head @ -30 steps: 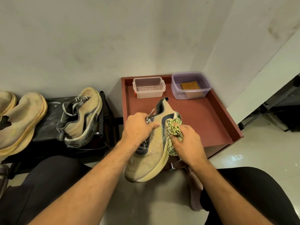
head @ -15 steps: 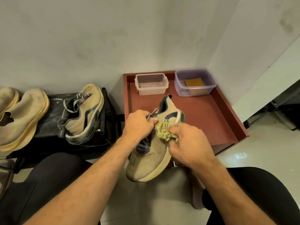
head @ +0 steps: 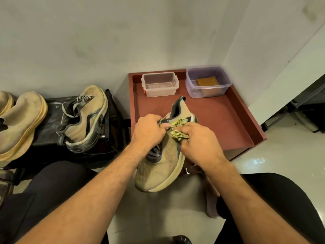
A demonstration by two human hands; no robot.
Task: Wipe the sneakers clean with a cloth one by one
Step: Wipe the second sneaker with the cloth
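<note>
Gripping a tan sneaker point(head: 159, 166) at its laces, the left hand point(head: 149, 130) holds it above the near edge of a red tray point(head: 228, 120), toe toward 6 o'clock. The right hand point(head: 198, 140) pinches a bunched yellow-green cloth point(head: 177, 131) against the sneaker's side. At the tray's 12 o'clock edge stand a clear box point(head: 160, 84) and, at 1 o'clock, a purple tub point(head: 207, 81) with a brown block inside. At 9 o'clock, more dusty sneakers point(head: 84, 118) rest on a black stand point(head: 51, 124). Grey walls meet behind; pale glossy tile covers the floor point(head: 284, 155).
</note>
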